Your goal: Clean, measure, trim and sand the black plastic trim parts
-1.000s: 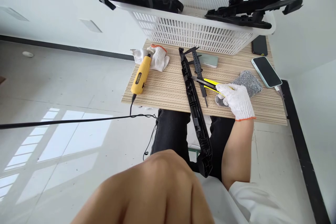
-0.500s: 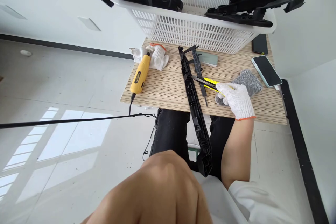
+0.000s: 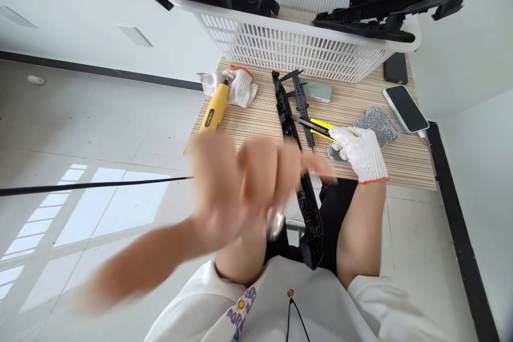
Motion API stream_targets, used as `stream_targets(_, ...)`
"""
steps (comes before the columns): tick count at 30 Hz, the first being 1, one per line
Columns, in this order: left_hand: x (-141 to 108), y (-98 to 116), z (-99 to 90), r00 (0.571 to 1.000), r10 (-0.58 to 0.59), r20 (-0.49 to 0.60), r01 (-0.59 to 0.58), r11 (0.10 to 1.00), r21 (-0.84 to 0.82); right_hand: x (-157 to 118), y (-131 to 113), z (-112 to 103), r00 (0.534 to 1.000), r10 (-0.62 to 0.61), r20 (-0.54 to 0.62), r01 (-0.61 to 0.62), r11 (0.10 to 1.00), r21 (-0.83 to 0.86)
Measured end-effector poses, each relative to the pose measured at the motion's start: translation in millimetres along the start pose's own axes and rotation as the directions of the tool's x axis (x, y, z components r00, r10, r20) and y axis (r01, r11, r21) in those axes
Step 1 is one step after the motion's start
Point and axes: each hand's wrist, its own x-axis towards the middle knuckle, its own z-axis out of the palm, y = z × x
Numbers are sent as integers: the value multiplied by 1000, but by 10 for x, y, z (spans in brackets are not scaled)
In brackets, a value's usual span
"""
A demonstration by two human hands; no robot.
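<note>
So the main piece here is a long, skinny black plastic strip (image 3: 309, 211), slightly bowed, lined with little ribs and clips, and ending in a chunkier gridded bit. It runs from just past 12 o'clock down to about 5, top part on the table (image 3: 409, 168), bottom end hanging over the edge above the lap.

The right hand (image 3: 358, 150), out at 3 o'clock in a white knit glove with an orange cuff edge, is closed around a yellow and black utility knife (image 3: 320, 128). The blade tip is right at the strip's edge; can't tell if it's actually touching. The left hand (image 3: 244, 187) is bare and super blurry around the center, fingers partly curled and thumb poking toward 8. It covers part of the strip, and honestly can't tell if it's gripping anything.

Just right of the strip, at 2 o'clock, there's a dark caliper (image 3: 301, 99) with scale marks, plus a smooth pale green block (image 3: 318, 90). Fuzzy grey cloth (image 3: 380, 124) sits at 3 by the glove. A white slotted plastic basket (image 3: 280, 37) takes up 12.

As for labels, the yellow rotary tool (image 3: 216, 107) at 10 has a dark oval badge, too soft to read. Purple lettering (image 3: 242, 304) down at 6 on the white top is unreadable too.
</note>
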Motion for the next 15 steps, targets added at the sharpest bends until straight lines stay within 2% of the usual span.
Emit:
stream_targets(1, 277, -202, 26, 983, 129, -127, -140, 987, -82, -9, -13, -2, 1000, -11, 4, 11, 1000, -6)
stream_targets(3, 665, -596, 37, 962, 55, -267, -48, 998, 33, -28, -43, -6, 1000, -22, 7, 22, 1000, -16)
stream_targets(4, 765, -772, 15, 948, 37, -317, -4, 995, 104, -38, -58, -6, 1000, -19, 4, 19, 1000, -20)
stream_targets(7, 790, -1178, -133, 915, -21, -403, 117, 969, 217, -56, -94, -4, 1000, 0, -4, 0, 1000, -25)
stream_targets(9, 726, -1353, -246, 909, -47, -415, 160, 958, 240, -55, -99, -1, 1000, 12, -6, -12, 1000, -18)
stream_targets(12, 745, -1510, -330, 929, -15, -370, 142, 938, 317, -39, -76, 3, 1000, 16, 0, -16, 1000, -9)
stream_targets(15, 901, -1455, -254, 941, 72, -330, 76, 906, 416, -20, -36, 2, 1000, 7, 3, -7, 1000, -2)
